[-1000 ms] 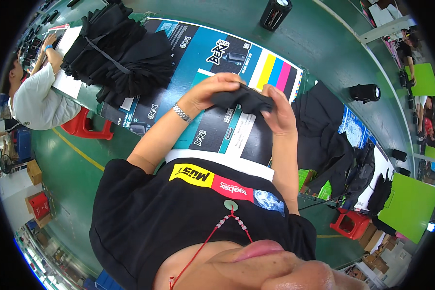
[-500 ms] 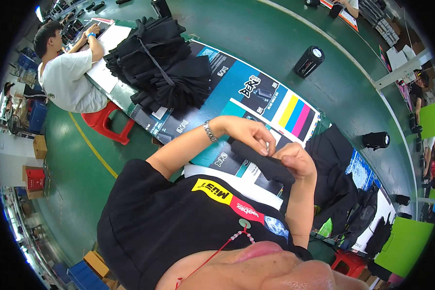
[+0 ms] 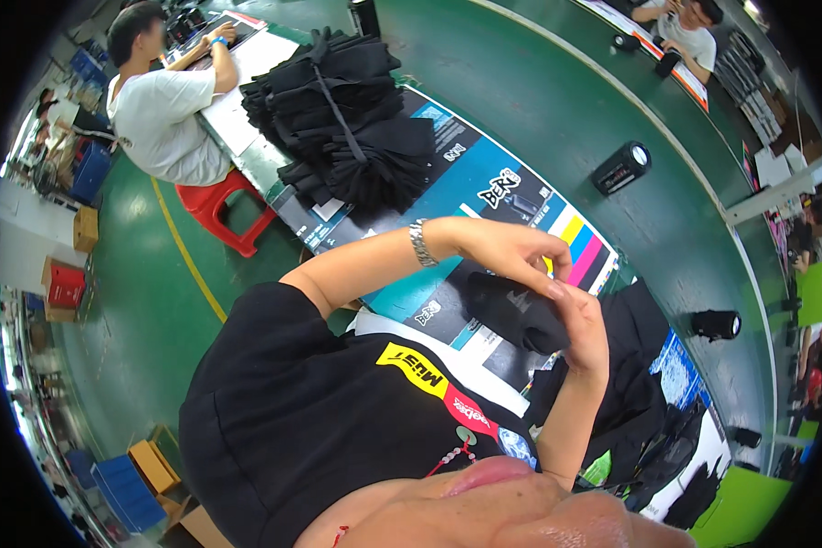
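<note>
I have the black fabric pouch [image 3: 502, 309] held up between both hands, over the teal-and-black printed sheet [image 3: 429, 281]. My right hand [image 3: 583, 331] has its grip clasped on the pouch near one end. My left hand [image 3: 511, 251], a silver metal band [image 3: 421, 243] at its wrist, arches across the upper edge, fingers curled, its tips beside the right thumb; I cannot tell whether that grip pinches cloth. Left of the hands, I see a bundle of black fabric pieces [image 3: 342, 119], strapped round. A heap of black cloth [image 3: 626, 352] lies near the right hand. Farther off, two cylindrical speakers [image 3: 623, 168] sit apart on the green counter [image 3: 502, 87].
</note>
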The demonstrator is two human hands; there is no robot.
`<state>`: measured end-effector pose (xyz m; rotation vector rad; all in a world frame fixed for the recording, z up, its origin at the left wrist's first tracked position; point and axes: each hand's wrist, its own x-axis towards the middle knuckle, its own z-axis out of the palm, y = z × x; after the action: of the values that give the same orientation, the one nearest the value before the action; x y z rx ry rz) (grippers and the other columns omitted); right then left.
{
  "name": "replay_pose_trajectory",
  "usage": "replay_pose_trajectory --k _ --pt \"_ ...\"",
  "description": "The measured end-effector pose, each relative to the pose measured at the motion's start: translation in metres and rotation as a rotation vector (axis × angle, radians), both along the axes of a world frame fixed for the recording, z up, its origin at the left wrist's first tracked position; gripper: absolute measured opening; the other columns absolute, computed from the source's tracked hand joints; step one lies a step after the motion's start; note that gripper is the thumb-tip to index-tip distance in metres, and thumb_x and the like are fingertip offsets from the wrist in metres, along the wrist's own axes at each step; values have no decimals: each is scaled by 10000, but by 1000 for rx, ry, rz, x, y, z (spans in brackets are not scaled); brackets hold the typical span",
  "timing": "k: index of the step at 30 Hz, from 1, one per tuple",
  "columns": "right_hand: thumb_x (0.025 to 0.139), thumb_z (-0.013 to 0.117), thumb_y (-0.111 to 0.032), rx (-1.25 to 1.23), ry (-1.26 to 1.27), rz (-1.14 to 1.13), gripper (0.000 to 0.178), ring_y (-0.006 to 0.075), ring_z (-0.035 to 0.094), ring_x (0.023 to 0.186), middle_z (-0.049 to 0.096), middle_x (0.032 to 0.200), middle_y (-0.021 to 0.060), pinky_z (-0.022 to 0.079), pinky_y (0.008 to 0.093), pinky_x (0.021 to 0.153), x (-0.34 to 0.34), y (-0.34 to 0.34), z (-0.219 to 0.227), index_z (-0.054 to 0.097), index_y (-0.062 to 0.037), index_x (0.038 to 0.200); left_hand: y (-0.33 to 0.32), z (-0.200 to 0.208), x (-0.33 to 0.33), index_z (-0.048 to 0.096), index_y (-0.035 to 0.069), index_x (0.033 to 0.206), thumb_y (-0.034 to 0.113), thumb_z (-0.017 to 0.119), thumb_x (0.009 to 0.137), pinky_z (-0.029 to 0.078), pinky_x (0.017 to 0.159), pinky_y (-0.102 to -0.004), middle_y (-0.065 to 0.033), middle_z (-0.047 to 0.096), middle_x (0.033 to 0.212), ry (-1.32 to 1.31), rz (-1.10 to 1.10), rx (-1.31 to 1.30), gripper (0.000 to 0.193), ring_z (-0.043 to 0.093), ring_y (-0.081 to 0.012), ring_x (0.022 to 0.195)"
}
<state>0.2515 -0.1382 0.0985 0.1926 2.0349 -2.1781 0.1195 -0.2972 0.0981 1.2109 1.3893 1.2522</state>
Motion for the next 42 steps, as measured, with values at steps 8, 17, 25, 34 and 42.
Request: replay_pose_trajectory --k 8,17,25,34,42 --pt "963 512 -220 67 146 -50 286 67 518 759 611 825 14 383 201 687 -1 20 6 650 23 907 -2 0 1 592 47 783 230 602 923 399 565 -182 72 578 720 -191 -36 29 230 511 -7 658" --pt "875 630 -242 -295 248 -70 489 194 530 1161 564 1245 86 379 340 1012 -12 27 -33 493 12 1269 20 -5 -5 640 38 969 200 634 893 492 756 -204 -4 656 916 -825 286 311 179 614 -62 813" --pt "921 530 -200 -571 280 -483 219 168 563 1015 589 1028 81 428 319 921 -36 48 -16 517 -23 1050 48 -25 -32 658 32 1027 185 640 887 436 753 -205 18 633 924 -650 332 158 208 555 -49 851" --pt "911 577 -90 -274 371 -516 148 82 536 852 586 921 17 420 218 761 -88 114 9 585 12 1017 111 -19 -80 622 -7 1059 139 591 897 451 865 -239 -18 643 975 -261 357 151 221 578 -68 928" --pt "909 595 -152 -64 205 -351 164 61 536 781 591 875 -15 432 213 713 -90 137 15 615 -18 1001 124 0 -106 632 11 1008 199 602 909 459 854 -292 -49 646 963 -539 337 255 215 608 -124 876"
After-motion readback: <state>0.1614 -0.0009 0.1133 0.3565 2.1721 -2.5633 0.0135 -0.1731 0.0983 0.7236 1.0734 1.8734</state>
